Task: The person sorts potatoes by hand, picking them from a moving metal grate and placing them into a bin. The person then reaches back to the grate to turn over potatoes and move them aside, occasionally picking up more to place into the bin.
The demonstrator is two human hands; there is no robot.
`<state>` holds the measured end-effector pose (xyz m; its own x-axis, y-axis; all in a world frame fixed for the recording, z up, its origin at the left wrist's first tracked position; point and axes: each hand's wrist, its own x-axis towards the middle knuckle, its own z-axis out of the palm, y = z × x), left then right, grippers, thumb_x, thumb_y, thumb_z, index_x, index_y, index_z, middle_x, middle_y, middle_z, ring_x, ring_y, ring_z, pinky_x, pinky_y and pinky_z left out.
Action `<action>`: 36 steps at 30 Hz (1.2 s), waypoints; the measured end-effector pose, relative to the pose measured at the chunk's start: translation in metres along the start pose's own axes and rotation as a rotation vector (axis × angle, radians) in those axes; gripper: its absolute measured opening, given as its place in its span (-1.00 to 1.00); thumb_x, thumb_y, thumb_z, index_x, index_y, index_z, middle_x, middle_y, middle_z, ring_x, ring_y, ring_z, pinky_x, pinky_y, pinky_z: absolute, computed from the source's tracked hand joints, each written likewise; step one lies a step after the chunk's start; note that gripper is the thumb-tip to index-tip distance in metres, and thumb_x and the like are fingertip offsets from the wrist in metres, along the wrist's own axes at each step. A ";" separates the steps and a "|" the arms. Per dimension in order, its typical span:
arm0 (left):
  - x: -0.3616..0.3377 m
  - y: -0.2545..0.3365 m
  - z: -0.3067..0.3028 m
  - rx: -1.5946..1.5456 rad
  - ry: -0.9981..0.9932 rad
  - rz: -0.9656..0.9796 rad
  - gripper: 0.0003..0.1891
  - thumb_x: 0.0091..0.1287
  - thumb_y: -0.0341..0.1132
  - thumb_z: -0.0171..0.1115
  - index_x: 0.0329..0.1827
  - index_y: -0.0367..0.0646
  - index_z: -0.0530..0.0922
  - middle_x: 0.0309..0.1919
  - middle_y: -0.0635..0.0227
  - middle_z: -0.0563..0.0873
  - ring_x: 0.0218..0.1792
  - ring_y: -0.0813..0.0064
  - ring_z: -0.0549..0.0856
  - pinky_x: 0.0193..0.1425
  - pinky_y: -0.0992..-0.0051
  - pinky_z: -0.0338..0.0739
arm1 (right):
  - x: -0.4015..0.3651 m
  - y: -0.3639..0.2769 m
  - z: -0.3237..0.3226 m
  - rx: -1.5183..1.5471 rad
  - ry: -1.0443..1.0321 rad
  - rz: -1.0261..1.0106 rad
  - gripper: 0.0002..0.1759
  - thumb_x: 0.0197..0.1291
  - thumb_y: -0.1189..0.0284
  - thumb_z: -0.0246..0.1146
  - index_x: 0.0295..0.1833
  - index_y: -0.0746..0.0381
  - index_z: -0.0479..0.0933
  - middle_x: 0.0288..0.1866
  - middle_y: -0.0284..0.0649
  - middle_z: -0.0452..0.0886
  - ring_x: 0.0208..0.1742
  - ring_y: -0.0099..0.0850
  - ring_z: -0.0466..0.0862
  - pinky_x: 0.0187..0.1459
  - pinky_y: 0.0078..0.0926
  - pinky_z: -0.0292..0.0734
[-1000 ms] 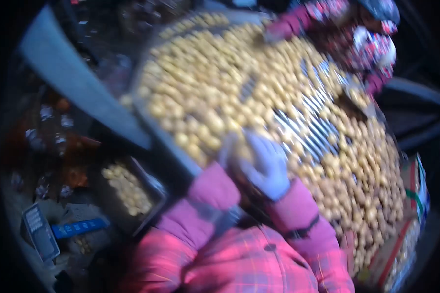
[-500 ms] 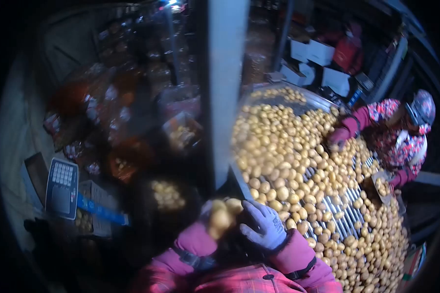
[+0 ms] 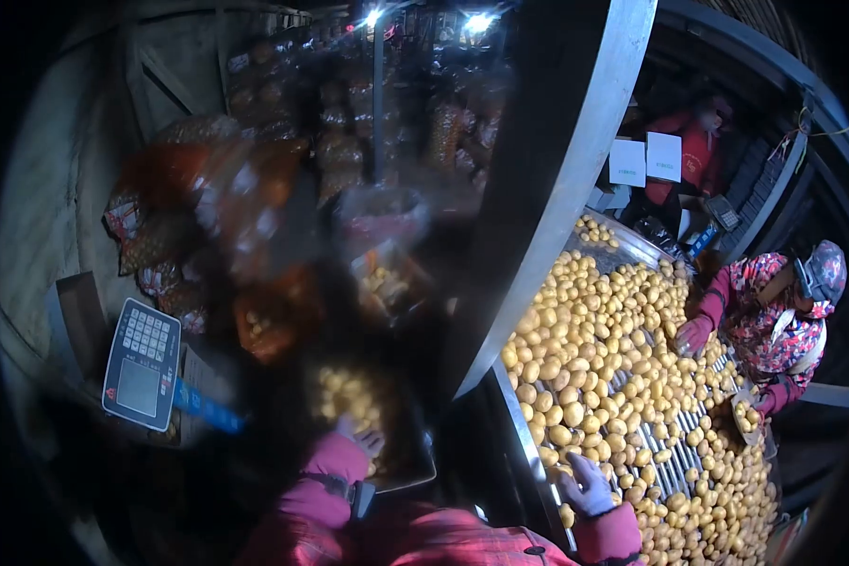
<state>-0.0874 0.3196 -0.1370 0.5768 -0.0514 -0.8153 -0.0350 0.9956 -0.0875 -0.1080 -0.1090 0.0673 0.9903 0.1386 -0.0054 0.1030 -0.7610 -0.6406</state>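
Observation:
My left hand (image 3: 363, 438), in a pale glove, reaches down over a container of potatoes (image 3: 349, 391) to my left. Its fingers are apart, and no potato shows in its grip. Dim light blurs the potatoes beneath it. On the other side, my right hand (image 3: 589, 486), also gloved, lies at the near left edge of the sorting table (image 3: 528, 434). Its fingers are spread over loose potatoes (image 3: 585, 330), touching or just above them. Metal rollers (image 3: 665, 457) show between the potatoes.
A slanting metal post (image 3: 575, 189) rises between the table and the dark left side. A scale display (image 3: 141, 363) stands at left, near orange sacks (image 3: 255, 198). Across the table a co-worker (image 3: 774, 311) handles potatoes; another person (image 3: 698, 151) is by white boxes (image 3: 646, 160).
My hands have moved apart. The potatoes held in my left hand are gone from it; it is now over the container. My right hand has moved right onto the table's potatoes. The view has shifted.

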 end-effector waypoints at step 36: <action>-0.112 -0.408 0.013 2.805 -1.751 0.934 -0.27 0.08 -0.01 0.28 0.38 0.22 0.29 0.43 0.12 0.14 0.34 0.05 0.26 0.18 -0.07 0.21 | -0.200 0.183 -0.085 -0.427 0.045 0.058 -0.11 -0.05 -0.14 0.17 0.31 0.23 0.33 0.22 0.09 0.39 0.22 0.07 0.38 0.23 0.13 0.19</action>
<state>-0.1271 -0.0801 -0.0023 0.4652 -0.8843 -0.0410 -0.8230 -0.4491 0.3478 -0.2797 -0.3300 0.0163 0.9977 0.0675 0.0076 0.0671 -0.9619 -0.2649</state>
